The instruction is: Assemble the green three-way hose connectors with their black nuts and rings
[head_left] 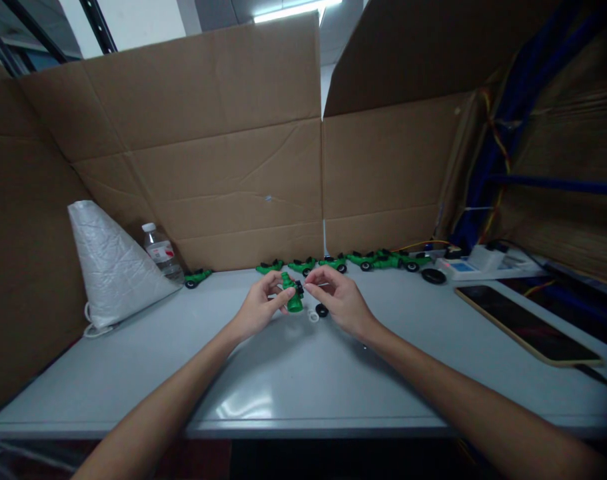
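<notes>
Fingers (283, 298) pinch green toy car (293, 293) — bottle label (162, 252) unreadable.

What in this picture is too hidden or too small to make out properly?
Head view:
- The green toy car: partly covered by the left hand and right hand; its shape is unclear.
- The small black part at the right fingertips: too small to identify.
- The water bottle: its base hides behind the white bag; label unreadable.
- The phone: screen dark.
</notes>
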